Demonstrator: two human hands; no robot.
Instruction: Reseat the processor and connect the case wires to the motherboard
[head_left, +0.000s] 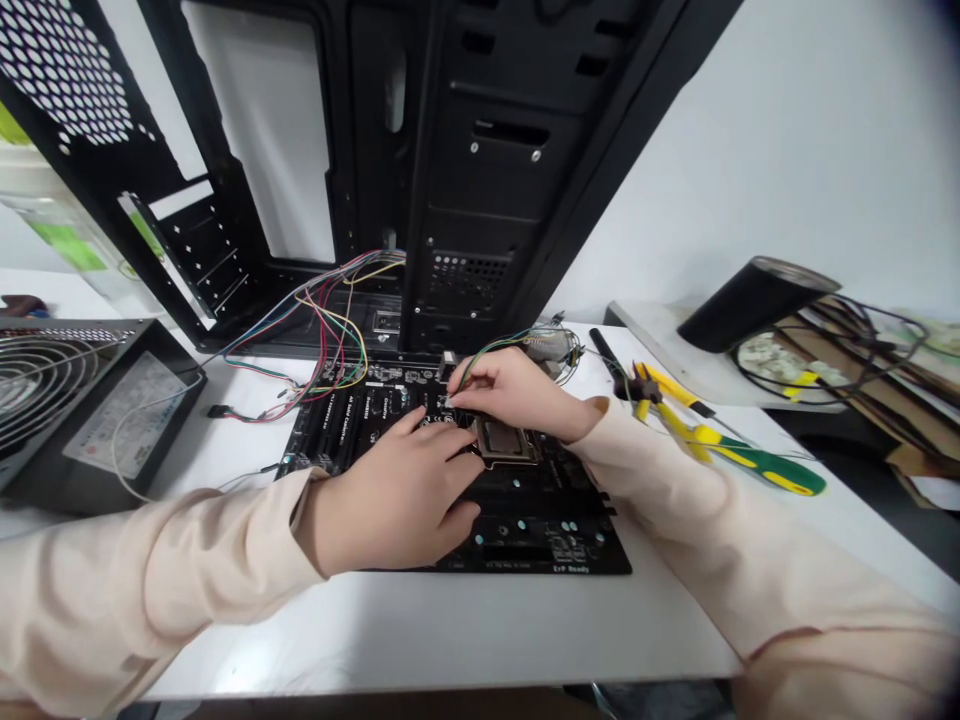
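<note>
pinching wires [484, 350] with right hand [510, 392], resting open left hand [405, 490] on board [514, 505], centre frame; may scratch it by slipping.

White table [450, 645], right side: pliers [675, 388] with yellow-and-black handles, lying close to a green-and-yellow tool handle [776, 470]. Farther right, a black cylinder [750, 302], slanted in this view, near brown boards [874, 405]. Far left: translucent plastic tub [82, 208] bearing a green label [71, 245]. Pale wall [825, 130] behind.
</note>
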